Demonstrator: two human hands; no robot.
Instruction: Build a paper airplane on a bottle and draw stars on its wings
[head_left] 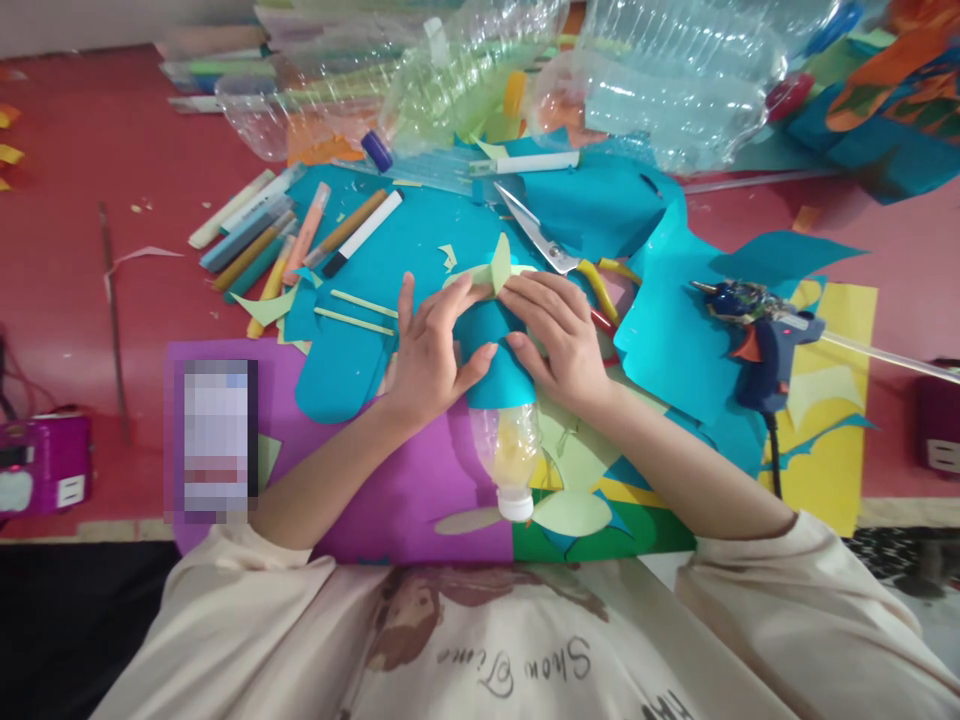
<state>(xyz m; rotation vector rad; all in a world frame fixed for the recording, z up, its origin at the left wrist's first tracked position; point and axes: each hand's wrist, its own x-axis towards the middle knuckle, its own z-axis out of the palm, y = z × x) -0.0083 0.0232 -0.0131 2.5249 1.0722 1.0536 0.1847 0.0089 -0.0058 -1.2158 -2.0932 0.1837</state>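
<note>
Evidently, your bottle (508, 440) points its white cap (515, 503) near.
At the desk's (60, 200) near middle, its long axis runs near–far; your left hand (435, 345) and right hand (559, 335) clasp its blue wrap (501, 386).

The wrap (501, 385) is turquoise, the bottle (508, 445) clear, its cap (515, 503) white, scissor handles (598, 290) yellow.
</note>
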